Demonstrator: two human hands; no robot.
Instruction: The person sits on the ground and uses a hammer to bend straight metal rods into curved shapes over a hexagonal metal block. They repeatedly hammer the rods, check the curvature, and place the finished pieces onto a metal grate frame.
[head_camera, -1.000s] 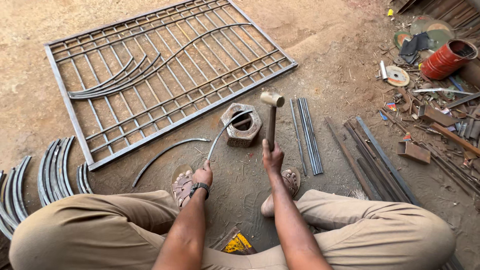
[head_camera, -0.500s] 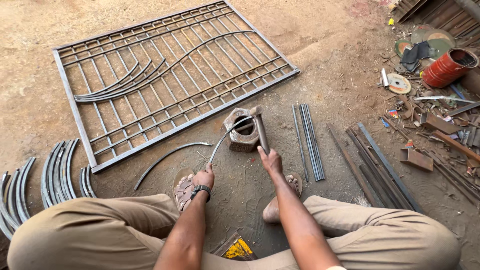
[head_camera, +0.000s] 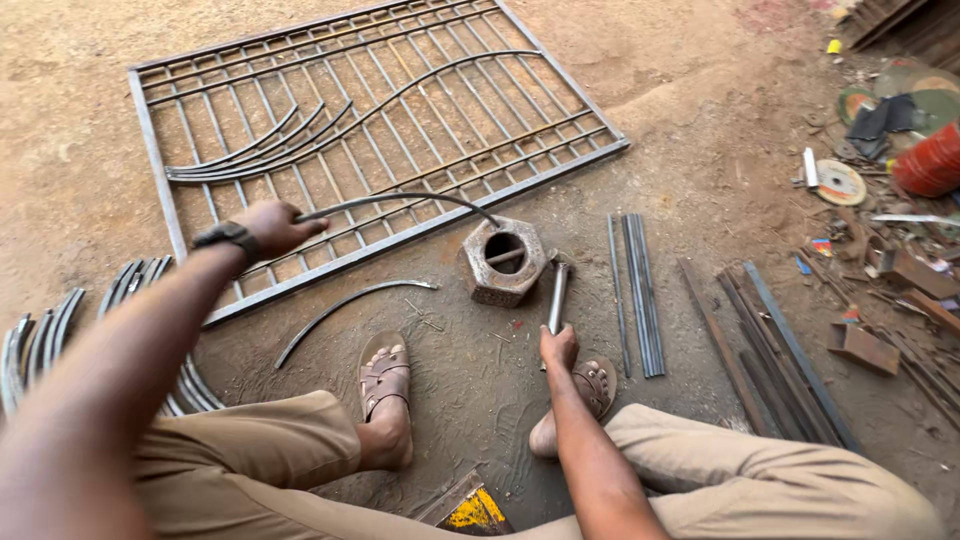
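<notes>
Now, curved rod in L hand fingers, hammer in R hand

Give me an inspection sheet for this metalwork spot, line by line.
Surface: bare dirt ground, dusty.
Job's things: curved rod, one end in the left hand, the other reaching the big hex nut; hammer, lowered beside the nut.
Clutter: window grille lying flat; curved strips stacked at left; one loose curved strip; straight bars; angle bars; scrap pieces, grinding discs and a red drum at right.
Grippers: left hand gripping the rod; right hand gripping the hammer handle.
Cables: nothing seen.
Surroundings: sandalled feet near the nut; yellow object by the legs.
</notes>
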